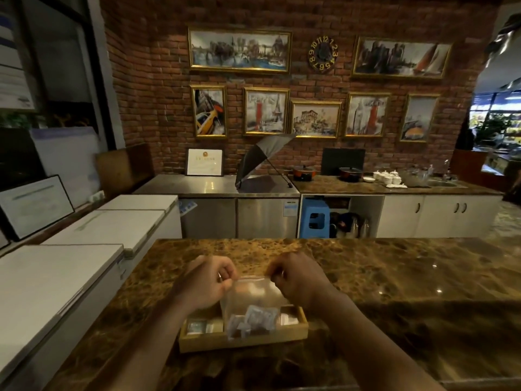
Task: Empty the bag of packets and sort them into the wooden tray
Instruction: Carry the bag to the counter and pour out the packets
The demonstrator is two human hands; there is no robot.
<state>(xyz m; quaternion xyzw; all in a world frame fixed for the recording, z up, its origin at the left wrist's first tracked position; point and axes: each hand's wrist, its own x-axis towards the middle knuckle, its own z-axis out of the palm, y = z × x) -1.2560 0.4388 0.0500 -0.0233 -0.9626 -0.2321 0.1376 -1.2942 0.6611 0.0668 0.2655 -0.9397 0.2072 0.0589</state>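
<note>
A clear plastic bag (251,294) hangs upright above the wooden tray (242,341) on the marble counter. My left hand (208,280) pinches the bag's top left corner and my right hand (296,277) pinches the top right corner. Several white packets (253,320) lie bunched at the bag's bottom, right over the tray's middle. More packets (201,326) rest in the tray's left compartment and a pale stack of packets (289,319) shows in the right one. The bag hides the tray's middle part.
The brown marble counter (394,292) stretches to the right and front. White chest freezers (56,277) stand at the left. Behind are steel cabinets, an open grey umbrella (262,159), pots, cups and a brick wall with pictures.
</note>
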